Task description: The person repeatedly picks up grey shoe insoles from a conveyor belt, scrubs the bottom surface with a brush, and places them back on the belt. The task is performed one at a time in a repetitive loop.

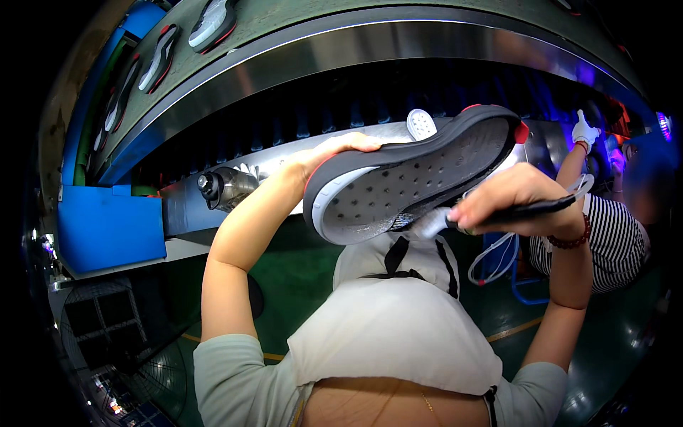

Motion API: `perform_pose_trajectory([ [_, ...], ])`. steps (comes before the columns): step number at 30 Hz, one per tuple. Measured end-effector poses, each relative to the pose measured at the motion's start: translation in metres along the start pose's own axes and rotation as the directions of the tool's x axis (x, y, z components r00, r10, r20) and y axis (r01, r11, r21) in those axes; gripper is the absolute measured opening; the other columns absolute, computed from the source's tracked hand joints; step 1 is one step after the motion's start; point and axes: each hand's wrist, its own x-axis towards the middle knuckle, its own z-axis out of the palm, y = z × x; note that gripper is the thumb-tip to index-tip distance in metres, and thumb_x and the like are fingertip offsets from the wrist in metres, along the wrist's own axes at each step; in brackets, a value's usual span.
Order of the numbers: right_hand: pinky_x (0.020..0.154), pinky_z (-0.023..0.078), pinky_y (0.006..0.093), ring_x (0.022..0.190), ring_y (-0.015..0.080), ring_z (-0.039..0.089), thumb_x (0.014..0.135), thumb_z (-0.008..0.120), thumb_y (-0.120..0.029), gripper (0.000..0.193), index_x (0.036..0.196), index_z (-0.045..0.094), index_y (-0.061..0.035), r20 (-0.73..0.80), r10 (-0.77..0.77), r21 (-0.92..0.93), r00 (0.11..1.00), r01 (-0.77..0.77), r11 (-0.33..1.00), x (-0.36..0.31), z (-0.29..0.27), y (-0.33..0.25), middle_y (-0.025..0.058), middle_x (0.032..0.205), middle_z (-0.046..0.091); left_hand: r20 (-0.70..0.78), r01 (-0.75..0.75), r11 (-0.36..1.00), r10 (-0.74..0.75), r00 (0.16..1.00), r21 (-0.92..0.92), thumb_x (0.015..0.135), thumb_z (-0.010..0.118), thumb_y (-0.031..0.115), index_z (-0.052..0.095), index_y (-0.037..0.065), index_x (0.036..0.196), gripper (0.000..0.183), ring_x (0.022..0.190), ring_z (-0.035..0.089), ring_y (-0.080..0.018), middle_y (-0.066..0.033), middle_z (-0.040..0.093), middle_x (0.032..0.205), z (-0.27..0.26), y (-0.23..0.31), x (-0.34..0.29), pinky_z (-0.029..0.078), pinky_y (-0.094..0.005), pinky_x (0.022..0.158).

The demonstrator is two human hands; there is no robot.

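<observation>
My left hand grips the far left edge of a large black, white and red shoe sole, holding it up and tilted with its hollow inner side facing me. Small dark dots cover the grey inside, and a wet-looking shine lies near the lower rim. In my right hand is a brush with pale bristles and a dark handle, its tip close to the sole's near rim. Whether the bristles touch the rim I cannot tell. A clear tube curves behind the handle.
Beyond the sole runs a metal-edged green conveyor carrying several soles. A dark, clear-sided bottle stands on the metal ledge below. A blue box is at left. At right, a co-worker in a striped top has a white-gloved hand raised.
</observation>
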Motion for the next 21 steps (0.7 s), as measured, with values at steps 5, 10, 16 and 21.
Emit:
perform_pose_trajectory([
  [5,0.077,0.050,0.0299,0.087,0.0241,0.063,0.071,0.066,0.000,0.017,0.087,0.063,0.0007,-0.055,0.037,-0.012,0.998,-0.038,0.999,-0.008,-0.002,0.011,0.0137,0.091,0.065,0.104,-0.061,0.998,0.057,0.993,0.032,0.068,0.065,0.029,0.057,0.003,0.109,0.049,0.085,0.060,-0.0218,-0.0139,0.060,0.102,-0.019,0.001,-0.004,0.047,-0.0339,0.077],
  [10,0.075,0.050,0.0291,0.087,0.0251,0.064,0.068,0.068,0.002,0.019,0.087,0.064,0.0011,-0.261,0.038,-0.039,0.965,-0.050,0.998,-0.009,0.003,0.004,0.0155,0.092,0.065,0.105,-0.084,0.996,0.082,0.991,0.018,0.069,0.065,0.029,0.057,0.003,0.110,0.049,0.085,0.060,-0.0222,-0.0140,0.060,0.102,-0.032,0.001,-0.010,0.047,-0.0340,0.078],
  [16,0.076,0.051,0.0311,0.092,0.0238,0.062,0.068,0.067,0.005,0.019,0.086,0.063,0.0015,-0.122,0.081,-0.071,0.989,-0.090,0.993,-0.023,-0.001,0.014,0.0154,0.096,0.064,0.100,-0.103,0.995,0.102,0.990,0.007,0.069,0.064,0.029,0.057,0.003,0.110,0.049,0.086,0.060,-0.0227,-0.0142,0.060,0.103,-0.048,0.001,-0.018,0.047,-0.0342,0.078],
  [21,0.080,0.049,0.0319,0.091,0.0250,0.062,0.069,0.065,0.007,0.021,0.089,0.064,0.0015,-0.200,0.113,-0.036,0.973,-0.123,0.992,-0.026,-0.012,0.026,0.0156,0.095,0.064,0.103,-0.123,0.992,0.121,0.987,0.015,0.069,0.063,0.029,0.056,0.002,0.110,0.050,0.086,0.060,-0.0230,-0.0143,0.060,0.103,-0.060,0.006,-0.024,0.047,-0.0343,0.079],
])
